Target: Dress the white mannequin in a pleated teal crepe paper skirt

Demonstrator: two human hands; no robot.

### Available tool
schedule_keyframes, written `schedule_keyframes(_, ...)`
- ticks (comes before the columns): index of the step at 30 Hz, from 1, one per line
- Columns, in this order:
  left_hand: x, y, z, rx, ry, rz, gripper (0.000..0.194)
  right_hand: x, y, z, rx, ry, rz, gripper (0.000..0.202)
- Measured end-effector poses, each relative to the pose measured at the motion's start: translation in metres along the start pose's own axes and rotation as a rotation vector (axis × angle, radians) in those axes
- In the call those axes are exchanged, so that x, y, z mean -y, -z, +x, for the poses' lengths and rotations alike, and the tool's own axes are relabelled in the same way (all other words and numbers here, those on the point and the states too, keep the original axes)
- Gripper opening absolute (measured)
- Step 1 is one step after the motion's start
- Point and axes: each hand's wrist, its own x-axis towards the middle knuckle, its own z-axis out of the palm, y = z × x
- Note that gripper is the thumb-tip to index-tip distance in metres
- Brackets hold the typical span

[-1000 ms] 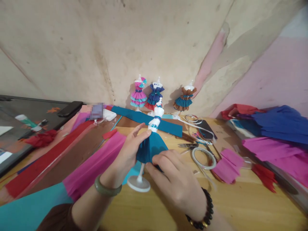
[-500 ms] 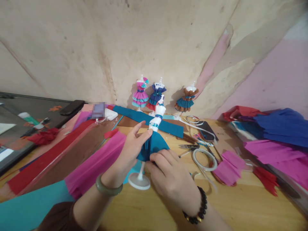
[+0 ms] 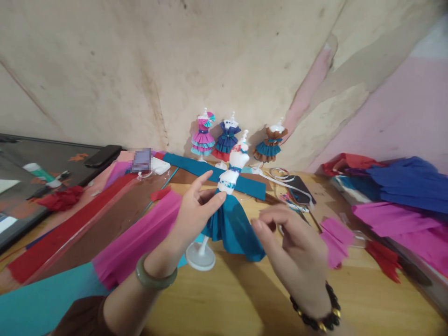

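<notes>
A small white dress-form mannequin [image 3: 229, 176] on a round white base [image 3: 200, 256] leans slightly in front of me. Teal crepe paper [image 3: 235, 228] is gathered around its waist as a skirt, its loose end flaring to the right. My left hand [image 3: 196, 205] is closed on the mannequin at the waist, thumb pressing the gathered top edge and index finger raised. Just right of the paper, my right hand [image 3: 297, 252] is loosely curled, thumb and fingers apart, with nothing visible in it. Patterned bands circle the mannequin's torso.
Three dressed mannequins, one in pink [image 3: 203, 136], stand by the wall. A teal strip [image 3: 213, 174] lies behind my hands. Crepe paper strips [image 3: 140, 231] spread at left, folded paper [image 3: 409, 186] piles at right. A phone [image 3: 300, 189] and a glue stick [image 3: 41, 174] lie farther off.
My right hand has let go of the teal paper and moved right. The paper's loose end has swung out to the right. The mannequin has tilted slightly right, still in my left hand.
</notes>
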Motion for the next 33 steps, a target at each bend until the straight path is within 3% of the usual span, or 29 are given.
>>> schedule_keyframes(3,0.000,0.001,0.001,-0.159,-0.008,-0.012,0.070,0.017,-0.007,-0.012,0.256,0.030,0.056,0.023)
schedule_keyframes(5,-0.001,0.002,0.003,-0.244,-0.011,-0.055,0.067,0.022,-0.020,-0.020,0.383,-0.182,0.090,0.015)
schedule_keyframes(9,-0.002,0.002,0.005,-0.313,-0.027,-0.165,0.059,0.009,-0.051,-0.028,0.200,-0.457,0.199,0.018)
schedule_keyframes(14,0.002,0.001,0.007,-0.324,-0.042,-0.252,0.058,-0.015,-0.065,-0.024,-0.027,-0.547,0.270,0.038)
schedule_keyframes(19,0.006,-0.003,0.005,-0.328,-0.011,-0.244,0.062,-0.022,-0.071,-0.029,-0.003,-0.496,0.365,0.033)
schedule_keyframes(24,0.008,-0.007,0.002,-0.320,-0.012,-0.275,0.063,-0.021,-0.075,-0.030,-0.058,-0.491,0.423,0.031)
schedule_keyframes(33,0.017,-0.006,0.005,-0.319,-0.065,-0.339,0.063,-0.019,-0.080,-0.031,-0.043,-0.492,0.328,0.021)
